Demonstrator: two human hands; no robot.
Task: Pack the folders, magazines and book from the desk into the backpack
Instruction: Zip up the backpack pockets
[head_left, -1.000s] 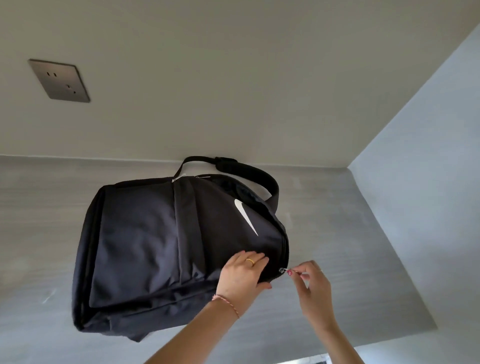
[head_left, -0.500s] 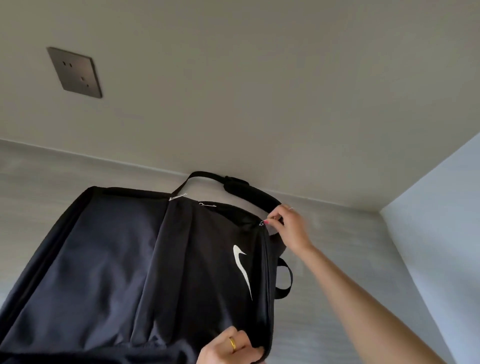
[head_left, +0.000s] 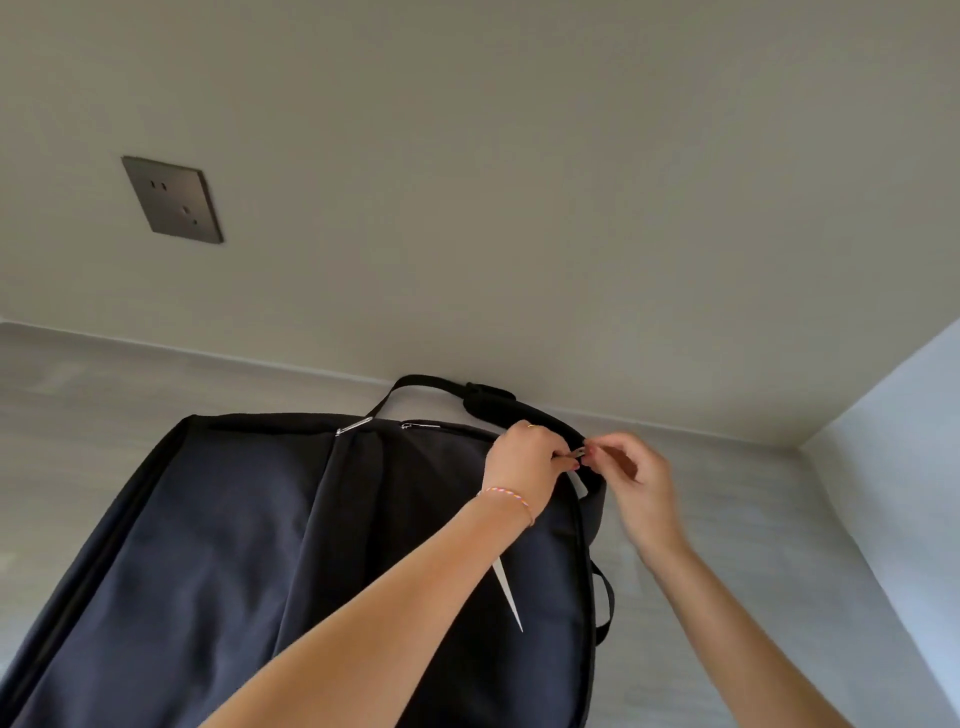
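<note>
A black backpack with a white swoosh logo lies flat on the grey desk, its top handle toward the wall. My left hand presses down on the bag's top right corner and pinches the fabric there. My right hand sits just to the right of it, fingertips pinched on a small metal zipper pull at that corner. Two other zipper pulls lie along the top edge. No folders, magazines or book are in view.
A beige wall rises right behind the bag, with a dark metal socket plate at the left. A pale side panel bounds the desk on the right.
My left hand has moved from the bag's lower edge up to its top right corner, next to my right hand. My right hand stays at the zipper near the top.
</note>
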